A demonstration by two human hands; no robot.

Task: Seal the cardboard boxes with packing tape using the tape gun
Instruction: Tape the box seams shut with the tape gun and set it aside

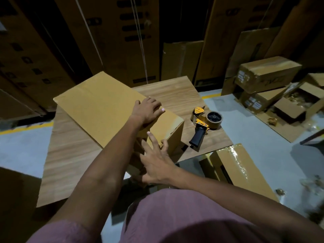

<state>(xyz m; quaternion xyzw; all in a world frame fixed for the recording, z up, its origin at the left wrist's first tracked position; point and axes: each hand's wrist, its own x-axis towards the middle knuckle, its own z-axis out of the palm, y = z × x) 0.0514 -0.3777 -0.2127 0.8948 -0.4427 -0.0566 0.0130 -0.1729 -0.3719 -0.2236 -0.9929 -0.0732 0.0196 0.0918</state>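
Note:
A long brown cardboard box [98, 106] lies on the wooden table [73, 155]. My left hand [149, 110] rests flat on the box's top near its right edge, fingers straight. My right hand [156, 160] is at the box's near end, fingers spread and touching the end flaps. The tape gun [204, 126], orange with a black handle and a brown tape roll, lies on the table to the right of the box, apart from both hands.
A taped box [240, 171] sits low beside the table's right corner. More boxes [266, 74], some of them open, are piled on the grey floor at the right. Tall cartons [108, 35] stand behind the table.

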